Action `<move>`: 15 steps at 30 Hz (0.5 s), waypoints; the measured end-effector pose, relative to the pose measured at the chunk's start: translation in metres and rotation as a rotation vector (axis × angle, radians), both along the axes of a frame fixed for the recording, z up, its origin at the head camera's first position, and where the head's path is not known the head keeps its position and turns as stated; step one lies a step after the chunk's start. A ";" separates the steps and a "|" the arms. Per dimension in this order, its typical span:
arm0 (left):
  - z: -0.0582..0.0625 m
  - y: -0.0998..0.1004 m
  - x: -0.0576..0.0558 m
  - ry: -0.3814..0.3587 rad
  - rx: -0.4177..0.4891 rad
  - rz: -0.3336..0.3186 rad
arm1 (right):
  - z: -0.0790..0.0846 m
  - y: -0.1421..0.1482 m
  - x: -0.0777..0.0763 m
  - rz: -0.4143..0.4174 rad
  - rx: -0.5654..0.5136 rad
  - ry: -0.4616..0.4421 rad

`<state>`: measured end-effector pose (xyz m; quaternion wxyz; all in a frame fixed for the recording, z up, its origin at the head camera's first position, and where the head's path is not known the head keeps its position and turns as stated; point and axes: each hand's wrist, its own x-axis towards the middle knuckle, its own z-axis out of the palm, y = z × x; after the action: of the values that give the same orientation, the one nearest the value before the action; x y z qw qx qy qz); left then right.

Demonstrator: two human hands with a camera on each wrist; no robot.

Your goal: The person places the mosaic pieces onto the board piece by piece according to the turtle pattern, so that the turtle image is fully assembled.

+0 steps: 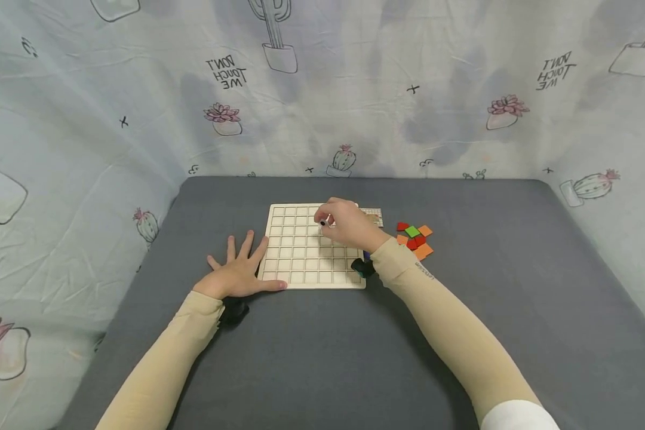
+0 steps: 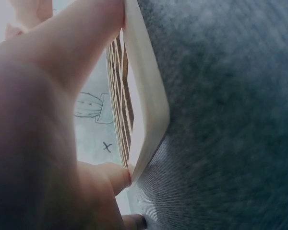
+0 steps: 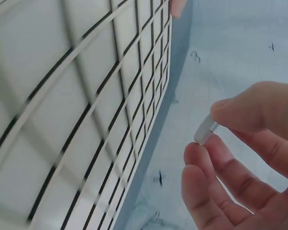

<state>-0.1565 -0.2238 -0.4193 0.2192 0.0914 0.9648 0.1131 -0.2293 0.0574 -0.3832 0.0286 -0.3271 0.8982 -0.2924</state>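
A pale wooden grid board (image 1: 295,263) lies flat on the grey table. My left hand (image 1: 236,276) rests at its left side with fingers spread, thumb on the front edge and a fingertip at the left rim. In the left wrist view the thumb (image 2: 81,38) presses against the board's rim (image 2: 151,96). Over the upper right of the grid, my right hand (image 1: 346,224) pinches a small white piece (image 3: 205,130) between thumb and fingertips. A black spot shows on this piece in the head view. The right wrist view has it apart from the board's surface.
Several red, green and orange flat tiles (image 1: 420,240) lie in a loose cluster right of the board. A small patterned card (image 1: 375,214) sits at the board's far right corner, partly behind the right hand. A cactus-print cloth (image 1: 355,107) hangs behind the table.
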 end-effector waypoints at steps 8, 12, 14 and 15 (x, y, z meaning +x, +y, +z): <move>0.003 0.000 0.000 -0.014 0.009 -0.002 | 0.006 -0.042 -0.011 0.046 -0.011 -0.036; 0.004 0.000 -0.001 -0.018 -0.007 -0.002 | 0.004 -0.059 -0.018 0.060 0.007 -0.047; 0.004 0.001 0.000 -0.018 -0.006 -0.002 | 0.002 -0.067 -0.023 0.066 0.020 -0.061; 0.003 0.001 0.000 -0.016 -0.006 -0.003 | 0.000 -0.071 -0.025 0.068 0.026 -0.066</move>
<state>-0.1569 -0.2228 -0.4158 0.2275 0.0911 0.9632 0.1107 -0.2545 -0.0139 -0.3830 0.0723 -0.3471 0.8888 -0.2904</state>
